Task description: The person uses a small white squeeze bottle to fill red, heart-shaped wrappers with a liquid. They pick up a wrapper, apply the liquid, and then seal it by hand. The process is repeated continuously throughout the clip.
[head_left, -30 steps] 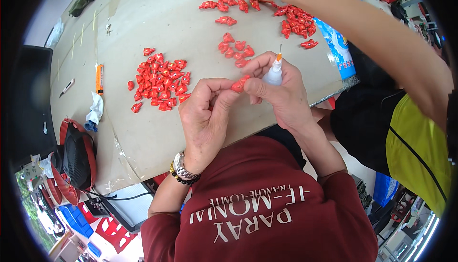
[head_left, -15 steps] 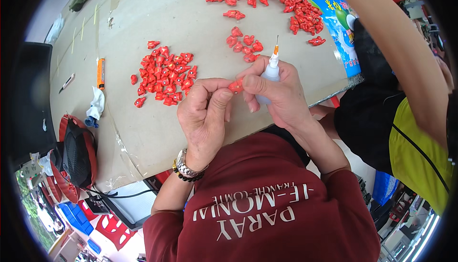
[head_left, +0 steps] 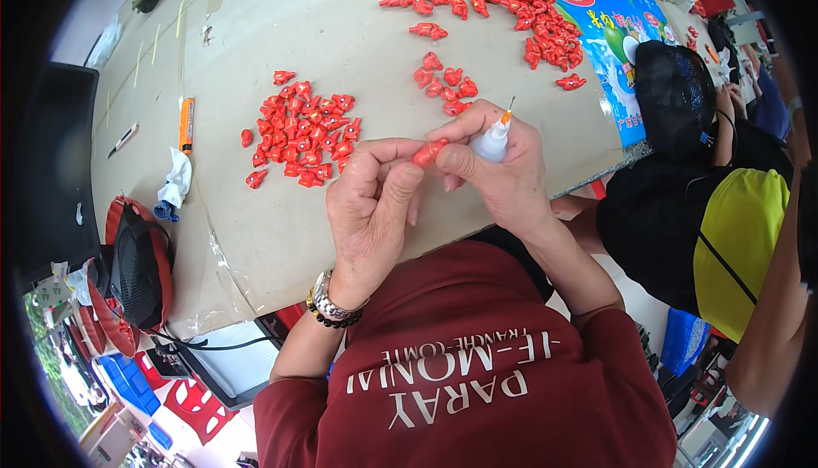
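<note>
Pinching red piece (head_left: 430, 153) between left hand (head_left: 372, 204) and right hand (head_left: 507, 176), both nearly closed; gripping white bottle (head_left: 492, 142) in right. Working over beige table (head_left: 264, 251), with blue bin (head_left: 128, 385) off left.

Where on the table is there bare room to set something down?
The table is bare between the white tissue, the left red pile and the left hand, and again beyond that pile, left of the scattered red pieces. It is crowded at the big red heap beside the blue sheet.
</note>
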